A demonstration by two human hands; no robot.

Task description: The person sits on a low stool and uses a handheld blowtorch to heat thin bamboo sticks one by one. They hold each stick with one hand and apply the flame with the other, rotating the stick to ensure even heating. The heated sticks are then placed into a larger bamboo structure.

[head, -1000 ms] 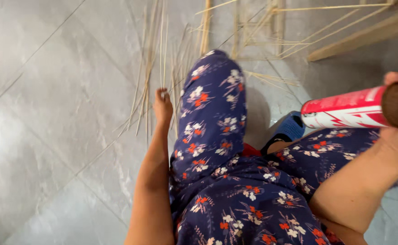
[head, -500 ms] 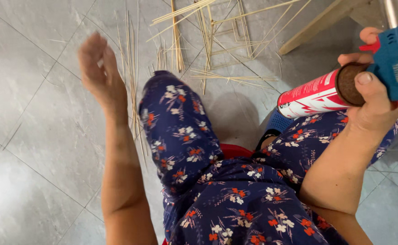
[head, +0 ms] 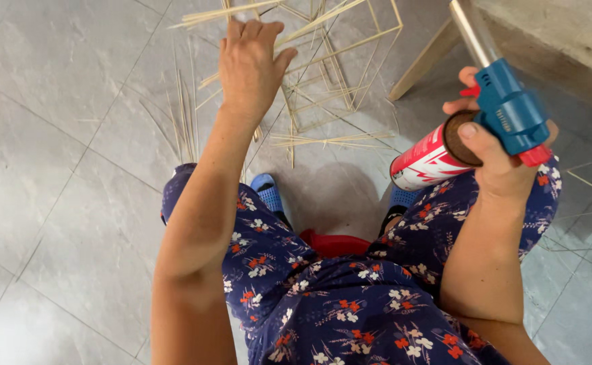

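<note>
Gripping a red and white gas can [head: 425, 164] with a blue torch head [head: 510, 111] in the right hand [head: 497, 157], fingers clenching around the can's top just under the head, thumb lying across the brown collar. Pointing the metal nozzle [head: 470, 30] up and away, toward a grey ledge [head: 566, 40]. Reaching the left hand [head: 248, 64] forward over the floor [head: 59, 122], fingers released and holding nothing, hovering just above a frame of thin bamboo sticks [head: 333, 74]. Sitting low, with legs in dark blue flowered cloth [head: 350, 304] and blue slippers [head: 267, 192] below.

Judging the sticks as very light, stiff along their length yet easy to snap or pull apart at the joints; probably best taking hold of a thicker outer rail near a corner, not the loose slivers [head: 182, 118] lying beside. Judging the can as smooth, rigid and fairly weighty, so keeping a full wrap close to the head.
</note>
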